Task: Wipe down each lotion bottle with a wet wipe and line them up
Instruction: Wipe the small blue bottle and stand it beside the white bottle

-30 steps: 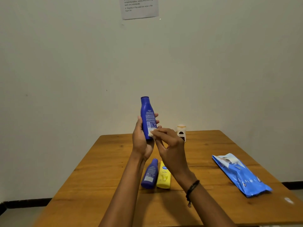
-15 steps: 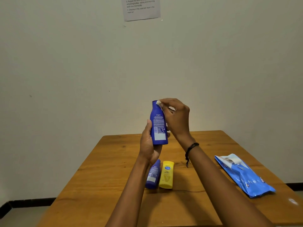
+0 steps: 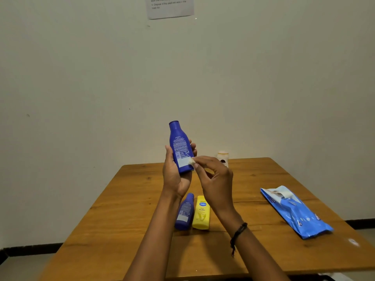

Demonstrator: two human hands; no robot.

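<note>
Wiping step: left hand (image 3: 175, 176) grips the tall dark-blue plastic lotion bottle (image 3: 179, 144) upright above mid-table; right hand (image 3: 215, 179) pinches a small white wet wipe (image 3: 191, 160) against its lower label. Next, probably: turn the bottle to reach unwiped sides.

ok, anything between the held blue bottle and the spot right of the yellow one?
Nothing on the table there: bare wood between yellow bottle and wipes pack. Only the right hand, pinching the wipe against the blue bottle, hangs above it.
</note>
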